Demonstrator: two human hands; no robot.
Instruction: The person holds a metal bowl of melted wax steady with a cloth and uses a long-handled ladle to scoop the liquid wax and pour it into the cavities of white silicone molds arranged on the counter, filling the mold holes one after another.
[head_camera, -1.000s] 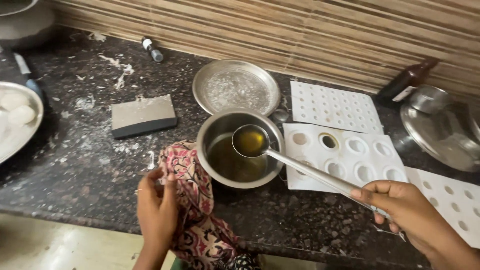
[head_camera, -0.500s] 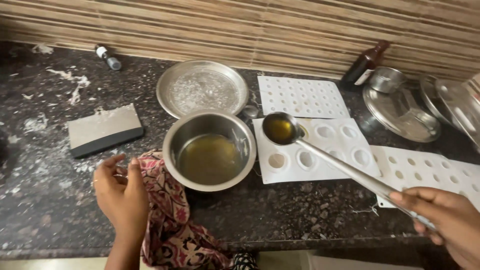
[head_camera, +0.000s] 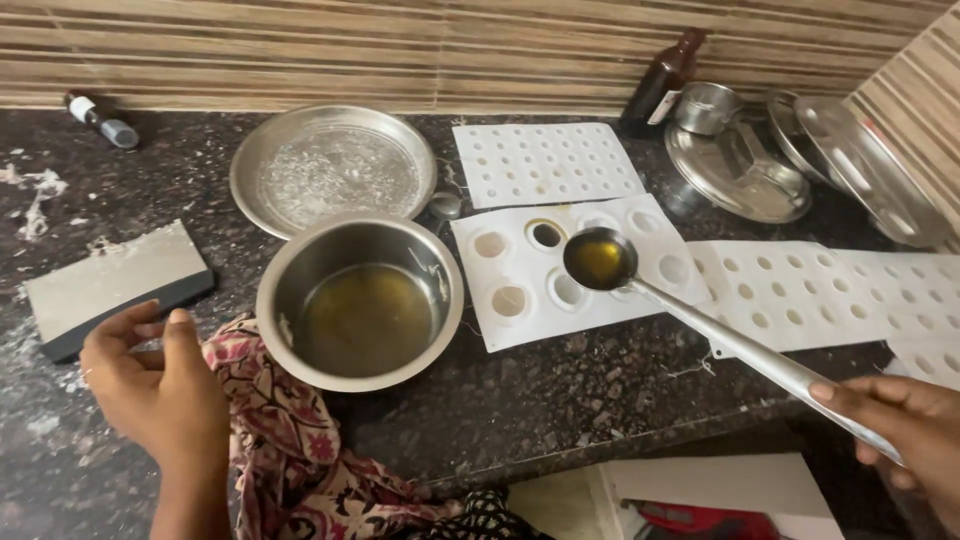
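Note:
My right hand (head_camera: 905, 425) grips the end of a long steel ladle (head_camera: 720, 335) whose bowl, full of amber liquid, hovers over a white mould tray with large round cavities (head_camera: 500, 275). One cavity near the ladle holds dark liquid. A steel pot (head_camera: 300, 270) with the same amber liquid stands left of the tray. My left hand (head_camera: 155, 385) rests with fingers apart beside a red patterned cloth (head_camera: 275, 425) that lies against the pot.
A steel plate (head_camera: 330, 170) sits behind the pot. White mould sheets with small holes (head_camera: 545, 160) lie behind and to the right. A brown bottle (head_camera: 660, 80), steel dishes (head_camera: 740, 175), a grey block (head_camera: 110, 285) and a small vial (head_camera: 100, 120) are on the dark stone counter.
The ladle has left the pot and swung right, now over the mould tray. My left hand stays by the cloth. The view has shifted to the right.

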